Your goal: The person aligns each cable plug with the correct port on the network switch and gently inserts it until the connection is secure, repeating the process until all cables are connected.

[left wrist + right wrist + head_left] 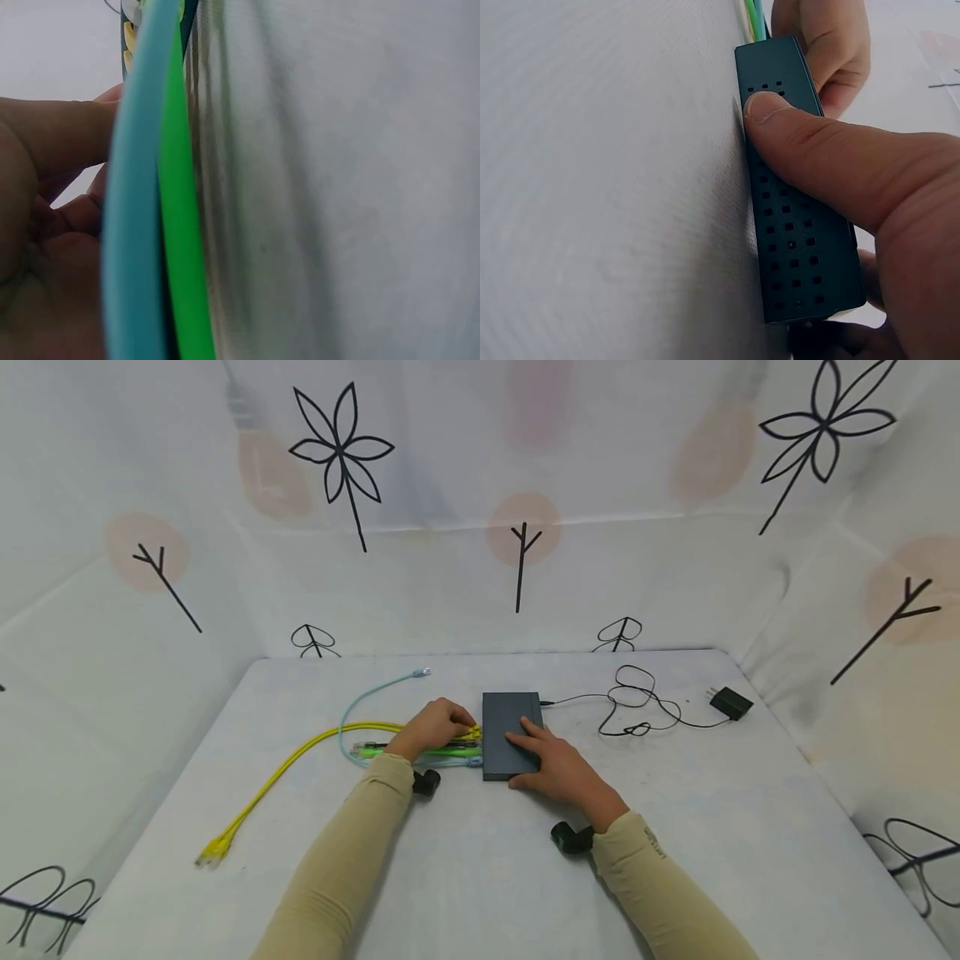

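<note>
A dark flat network switch lies on the white table with several network cables at its left side. My left hand pinches a yellow network cable by its plug end beside the switch's ports; the exact grip is partly hidden. My right hand holds the switch, thumb on its vented near side and fingers over its top. A green cable and a light blue cable run close past the left hand. A short black cable lies among them.
From the switch's far right corner, a thin black power cord leads in loops to a black power adapter. One light blue plug lies loose at the back. Loose yellow plugs rest at the front left. Patterned white cloth surrounds the table.
</note>
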The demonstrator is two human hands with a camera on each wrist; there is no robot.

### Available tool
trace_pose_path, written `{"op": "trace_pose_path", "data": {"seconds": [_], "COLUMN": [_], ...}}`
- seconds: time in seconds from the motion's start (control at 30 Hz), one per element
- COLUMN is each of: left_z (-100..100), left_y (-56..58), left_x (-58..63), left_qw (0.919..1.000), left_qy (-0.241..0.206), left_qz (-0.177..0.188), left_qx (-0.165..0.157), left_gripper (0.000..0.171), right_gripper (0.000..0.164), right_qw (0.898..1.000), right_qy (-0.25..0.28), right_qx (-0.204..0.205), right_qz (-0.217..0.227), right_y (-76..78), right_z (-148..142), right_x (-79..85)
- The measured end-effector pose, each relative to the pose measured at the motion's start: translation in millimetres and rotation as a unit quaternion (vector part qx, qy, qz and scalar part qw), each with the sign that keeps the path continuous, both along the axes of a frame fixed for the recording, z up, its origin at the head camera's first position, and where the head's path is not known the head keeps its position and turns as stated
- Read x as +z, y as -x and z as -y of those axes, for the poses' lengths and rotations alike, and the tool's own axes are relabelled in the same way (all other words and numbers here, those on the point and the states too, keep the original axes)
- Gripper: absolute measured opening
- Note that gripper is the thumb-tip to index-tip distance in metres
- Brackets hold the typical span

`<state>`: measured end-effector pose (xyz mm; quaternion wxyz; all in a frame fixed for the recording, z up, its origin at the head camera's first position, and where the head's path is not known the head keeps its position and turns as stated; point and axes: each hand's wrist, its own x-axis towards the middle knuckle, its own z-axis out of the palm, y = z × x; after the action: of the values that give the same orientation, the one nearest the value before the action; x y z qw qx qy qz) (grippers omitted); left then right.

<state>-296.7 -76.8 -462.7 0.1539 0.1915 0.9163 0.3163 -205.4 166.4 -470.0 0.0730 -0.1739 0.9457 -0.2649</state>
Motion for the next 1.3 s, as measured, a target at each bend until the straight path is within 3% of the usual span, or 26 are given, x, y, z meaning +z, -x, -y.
{"op": "trace_pose_path", "data": {"seconds": [0.27,0.63,0.93,1.3], "left_z": [-0.7,-9.4,-8.6,-1.8], "left_y": [-4.4,-10.3,-15.4,-24.6], "left_x": [1.9,0.9,-6.5,3.7], "left_qw": [0.9998,0.9978,0.9965,0.9863], "left_qy": [-0.002,0.032,0.050,0.109], "left_qz": [-0.017,-0.049,-0.064,-0.124], "left_qx": [0.012,0.031,0.020,0.013], "left_gripper": [0.022,0.023,0.024,0.029], "right_gripper": [0.077,0.075,0.073,0.066], "right_qw": [1.000,1.000,1.000,0.999], "right_qy": [0.018,0.027,0.026,0.034], "right_qx": [0.002,-0.002,0.008,0.027], "right_qz": [0.001,-0.007,-0.012,-0.029], "right_y": [4.0,7.9,6.7,7.1], "right_z": [0.1,-1.0,-4.4,-24.8], "right_x": [-2.7,-11.2,-18.4,-14.0]}}
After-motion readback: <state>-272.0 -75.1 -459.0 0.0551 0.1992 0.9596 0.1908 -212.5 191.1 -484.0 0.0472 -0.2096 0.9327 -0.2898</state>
